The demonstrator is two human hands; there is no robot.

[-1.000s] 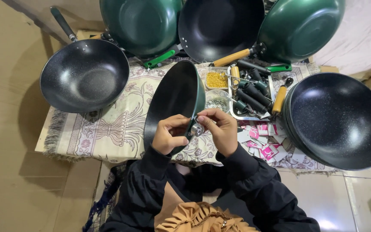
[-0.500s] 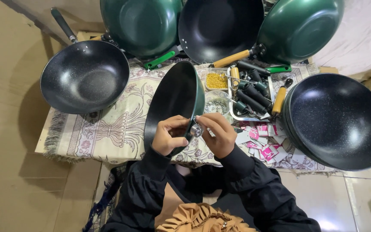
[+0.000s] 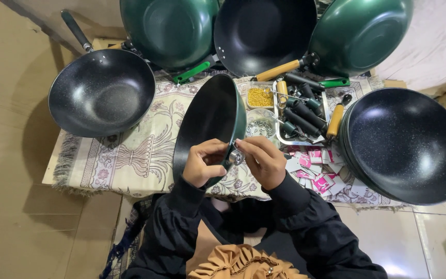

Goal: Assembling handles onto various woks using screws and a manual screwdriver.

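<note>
**Wok rim getting its metal fitting**

Hands are meeting at the near rim of a handleless green wok (image 3: 210, 129) standing on edge over the patterned cloth (image 3: 130, 155). The left hand (image 3: 205, 164) is gripping the rim; the right hand (image 3: 261, 161) is pinching a small metal fitting (image 3: 236, 156) against it. Handles are waiting in the tray (image 3: 300, 111), so this wok looks unfinished, while finished woks are lying around.

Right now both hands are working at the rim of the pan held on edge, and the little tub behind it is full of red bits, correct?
Not quite: the bits in the little tub are yellow, as the head view shows. Both the left hand and right hand are indeed at the rim of the pan held on edge.
</note>
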